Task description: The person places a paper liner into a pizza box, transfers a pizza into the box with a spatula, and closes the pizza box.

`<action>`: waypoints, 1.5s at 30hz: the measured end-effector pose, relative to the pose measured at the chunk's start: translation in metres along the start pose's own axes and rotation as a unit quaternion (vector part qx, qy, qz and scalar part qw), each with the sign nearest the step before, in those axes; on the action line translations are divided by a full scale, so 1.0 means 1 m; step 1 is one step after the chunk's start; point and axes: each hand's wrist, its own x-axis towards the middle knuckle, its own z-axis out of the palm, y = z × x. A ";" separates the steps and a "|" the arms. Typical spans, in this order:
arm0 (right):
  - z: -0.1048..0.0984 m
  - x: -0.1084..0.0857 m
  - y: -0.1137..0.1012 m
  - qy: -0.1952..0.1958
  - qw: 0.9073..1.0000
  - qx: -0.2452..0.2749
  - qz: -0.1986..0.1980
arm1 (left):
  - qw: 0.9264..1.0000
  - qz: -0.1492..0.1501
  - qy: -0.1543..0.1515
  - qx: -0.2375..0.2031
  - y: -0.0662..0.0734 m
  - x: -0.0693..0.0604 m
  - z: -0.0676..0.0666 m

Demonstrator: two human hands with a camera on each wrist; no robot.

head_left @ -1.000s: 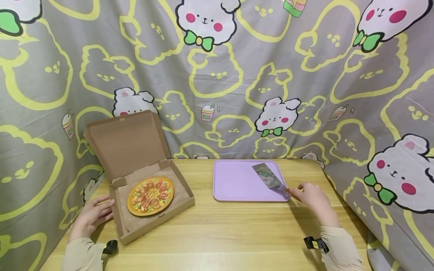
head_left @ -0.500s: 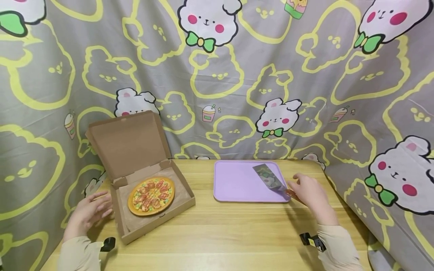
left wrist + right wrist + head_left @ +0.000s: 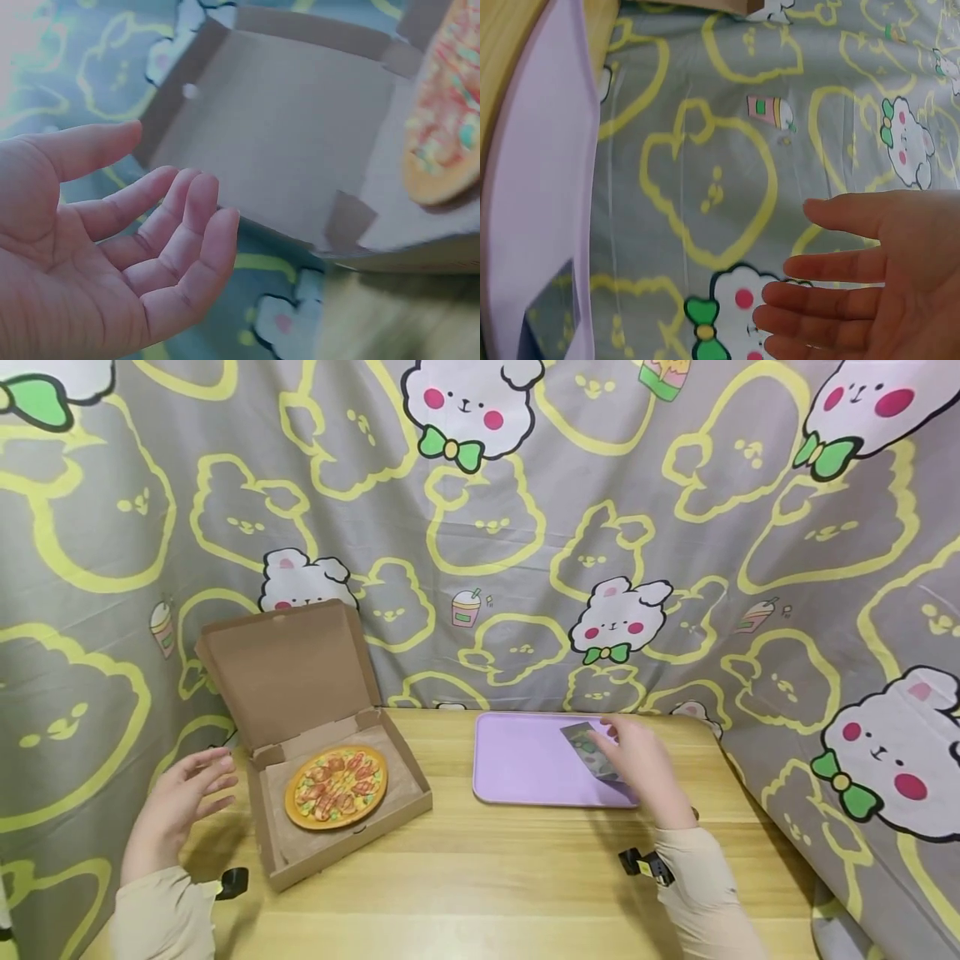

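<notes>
In the head view my left hand [image 3: 180,802] hovers just left of an open cardboard pizza box [image 3: 330,860], its fingers loosely bent and apart from the box. A round pizza [image 3: 337,787] lies inside on brown paper. My right hand [image 3: 645,764] is raised above the right end of a lilac tray [image 3: 517,760], holding nothing. Beneath it a shiny metal pizza server [image 3: 587,750] lies with its blade on the tray; the hand and forearm hide most of its handle. Relaxed, spread fingers [image 3: 817,300] show in the right wrist view.
The box lid [image 3: 292,668] stands upright near a grey patterned curtain [image 3: 487,543] that hangs behind and on both sides. Wooden tabletop [image 3: 480,868] lies between the box and the tray and in front of them.
My right hand has left the server's handle, risen and moved left over the tray. My left hand has drawn away from the box's side, up and left. The server stays put.
</notes>
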 end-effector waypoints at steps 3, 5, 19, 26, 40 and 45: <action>0.006 0.011 -0.013 0.013 1.000 0.013 -0.013 | 1.000 0.022 0.007 0.000 0.011 -0.005 -0.002; 0.009 0.017 -0.023 0.019 0.999 0.024 -0.021 | 0.999 0.033 0.015 0.000 0.017 -0.009 -0.003; 0.029 0.059 -0.096 0.031 0.991 0.099 -0.079 | 0.963 0.056 0.057 0.259 0.054 -0.016 0.004; 0.043 0.074 -0.130 0.022 0.986 0.134 -0.094 | 0.930 0.072 0.043 0.358 0.073 -0.015 0.006; 0.067 0.118 -0.192 -0.026 0.975 0.175 -0.137 | 0.902 0.046 0.040 0.427 0.109 -0.002 0.011; 0.079 0.133 -0.212 -0.048 0.969 0.191 -0.148 | 0.903 0.038 0.039 0.427 0.116 0.008 0.012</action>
